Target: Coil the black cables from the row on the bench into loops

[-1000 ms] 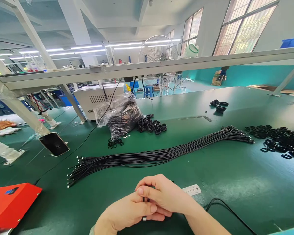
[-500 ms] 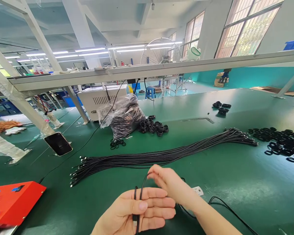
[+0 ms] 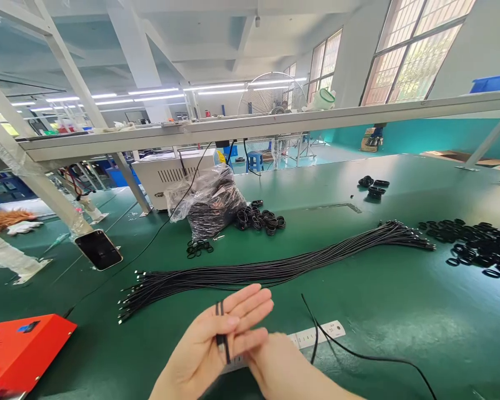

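Observation:
My left hand (image 3: pixel 216 339) is raised palm up near the bottom centre, thumb pressing a black cable (image 3: pixel 221 328) against the fingers, which are stretched out. The cable is wound over the fingers, with its plug end near the thumb. My right hand (image 3: pixel 275 361) sits just below and right of it, blurred by motion; its fingers cannot be made out. A loose length of the same cable (image 3: pixel 316 333) runs right across the green table (image 3: pixel 379 300). Beyond the hands lies a long bundle of black cables (image 3: pixel 275 269).
A white ruler strip (image 3: pixel 316 336) lies on the table by the hands. An orange box (image 3: pixel 20 350) sits lower left, a phone (image 3: pixel 98 250) leans on a frame leg. A plastic bag of coiled cables (image 3: pixel 206 200) and coiled cable piles (image 3: pixel 479 244) lie further off.
My right hand dropped from above the left hand's fingertips to below and right of the palm, carrying the cable round the left fingers. The left hand rose slightly.

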`<action>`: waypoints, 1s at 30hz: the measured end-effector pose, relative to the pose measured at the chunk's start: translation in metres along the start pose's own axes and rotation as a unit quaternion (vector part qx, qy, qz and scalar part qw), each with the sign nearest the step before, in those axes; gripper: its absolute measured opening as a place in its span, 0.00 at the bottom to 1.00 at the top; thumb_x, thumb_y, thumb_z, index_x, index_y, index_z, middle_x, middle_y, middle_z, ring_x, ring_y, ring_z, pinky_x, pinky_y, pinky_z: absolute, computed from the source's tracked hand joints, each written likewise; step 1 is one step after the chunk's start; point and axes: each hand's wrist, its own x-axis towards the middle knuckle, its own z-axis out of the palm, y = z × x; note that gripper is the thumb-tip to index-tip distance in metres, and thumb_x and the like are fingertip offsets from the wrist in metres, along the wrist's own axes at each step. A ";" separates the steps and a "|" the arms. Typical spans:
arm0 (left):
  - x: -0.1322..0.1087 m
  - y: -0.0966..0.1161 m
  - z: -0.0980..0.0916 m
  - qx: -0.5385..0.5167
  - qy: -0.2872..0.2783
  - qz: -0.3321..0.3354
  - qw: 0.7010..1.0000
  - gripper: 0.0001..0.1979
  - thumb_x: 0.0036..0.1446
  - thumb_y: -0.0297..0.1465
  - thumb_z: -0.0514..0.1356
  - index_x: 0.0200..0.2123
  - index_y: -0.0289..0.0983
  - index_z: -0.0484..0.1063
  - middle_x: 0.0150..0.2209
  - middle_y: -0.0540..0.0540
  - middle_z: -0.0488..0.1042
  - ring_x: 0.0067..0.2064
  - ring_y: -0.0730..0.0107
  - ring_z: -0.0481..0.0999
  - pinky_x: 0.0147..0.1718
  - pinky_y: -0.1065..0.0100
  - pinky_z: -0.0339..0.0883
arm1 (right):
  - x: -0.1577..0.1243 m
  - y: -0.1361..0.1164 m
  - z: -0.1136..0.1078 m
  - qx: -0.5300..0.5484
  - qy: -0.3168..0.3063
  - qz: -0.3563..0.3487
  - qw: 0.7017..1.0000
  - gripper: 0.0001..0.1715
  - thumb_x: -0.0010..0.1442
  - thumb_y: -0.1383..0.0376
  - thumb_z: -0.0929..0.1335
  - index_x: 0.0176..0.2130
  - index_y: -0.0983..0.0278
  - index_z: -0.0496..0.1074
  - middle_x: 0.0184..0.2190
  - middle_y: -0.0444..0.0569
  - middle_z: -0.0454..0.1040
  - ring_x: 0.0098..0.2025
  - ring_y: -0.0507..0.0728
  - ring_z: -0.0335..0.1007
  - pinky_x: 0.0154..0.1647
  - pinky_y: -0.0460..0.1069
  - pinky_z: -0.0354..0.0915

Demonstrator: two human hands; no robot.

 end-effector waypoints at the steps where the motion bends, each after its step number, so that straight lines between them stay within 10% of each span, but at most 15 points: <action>1: 0.000 0.001 -0.005 0.001 0.019 0.020 1.000 0.24 0.60 0.18 0.47 0.57 0.32 0.68 0.63 0.37 0.63 0.65 0.52 0.59 0.58 0.55 0.63 | -0.007 -0.005 0.001 0.001 -0.015 -0.012 1.000 0.09 0.64 0.67 0.61 0.42 0.62 0.68 0.29 0.47 0.78 0.26 0.54 0.73 0.24 0.44 0.57; 7: 0.002 -0.008 -0.017 -0.001 0.097 0.038 0.995 0.23 0.60 0.19 0.48 0.58 0.27 0.66 0.63 0.34 0.63 0.66 0.49 0.57 0.63 0.48 0.53 | -0.018 -0.010 0.011 -0.079 -0.041 -0.090 0.992 0.03 0.62 0.67 0.62 0.36 0.64 0.65 0.28 0.49 0.77 0.25 0.56 0.73 0.21 0.45 0.53; 13: 0.000 0.003 -0.021 -0.055 -0.003 0.069 0.996 0.31 0.57 0.18 0.44 0.64 0.16 0.49 0.63 0.26 0.60 0.66 0.51 0.56 0.66 0.52 0.44 | -0.012 -0.008 0.019 -0.125 -0.012 -0.119 0.985 0.04 0.57 0.69 0.64 0.36 0.64 0.65 0.26 0.46 0.76 0.23 0.56 0.74 0.17 0.47 0.50; 22: 0.000 -0.020 -0.028 0.000 0.137 0.056 0.989 0.22 0.59 0.21 0.50 0.54 0.32 0.72 0.60 0.39 0.68 0.65 0.53 0.59 0.65 0.52 0.46 | -0.016 -0.016 -0.014 -0.190 -0.034 -0.157 0.968 0.06 0.59 0.66 0.66 0.30 0.64 0.65 0.21 0.44 0.71 0.18 0.53 0.66 0.18 0.48 0.44; 30: -0.013 -0.034 -0.011 0.065 0.111 -0.039 0.991 0.15 0.64 0.35 0.55 0.41 0.34 0.79 0.47 0.37 0.78 0.56 0.52 0.72 0.60 0.47 0.57 | 0.011 0.019 -0.063 0.012 0.044 -0.156 0.987 0.07 0.61 0.69 0.66 0.31 0.62 0.73 0.27 0.42 0.72 0.28 0.50 0.66 0.28 0.44 0.55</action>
